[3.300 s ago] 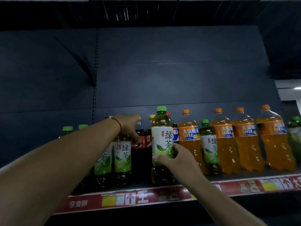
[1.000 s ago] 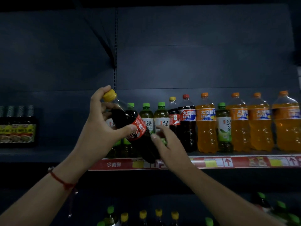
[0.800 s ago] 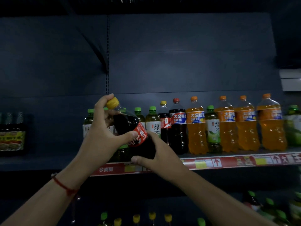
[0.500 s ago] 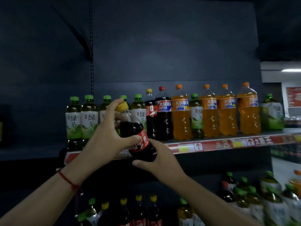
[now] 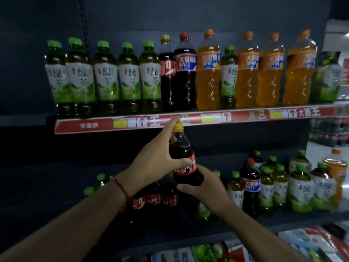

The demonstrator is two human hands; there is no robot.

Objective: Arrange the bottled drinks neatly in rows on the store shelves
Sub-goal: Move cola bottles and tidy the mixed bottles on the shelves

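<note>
I hold a dark cola bottle (image 5: 184, 157) with a yellow cap and red label, in the air between the two shelves. My left hand (image 5: 156, 159) grips its neck and shoulder, thumb across the label. My right hand (image 5: 205, 186) cups its base from below. Above, on the upper shelf (image 5: 117, 124), stand several green tea bottles (image 5: 105, 78), two cola bottles (image 5: 177, 72) and several orange soda bottles (image 5: 207, 72). Below my hands, the lower shelf (image 5: 279, 218) holds a row of matching red-label colas (image 5: 156, 200).
At the right, the lower shelf holds a mixed cluster of green tea bottles (image 5: 300, 188), a dark soda (image 5: 251, 186) and an orange one (image 5: 336, 171). The upper shelf's left end (image 5: 22, 118) is bare. Packaged goods (image 5: 302, 242) lie at the bottom right.
Both hands have brought the cola bottle down from in front of the upper shelf to below its edge. My view has tilted down, showing more of the lower shelf.
</note>
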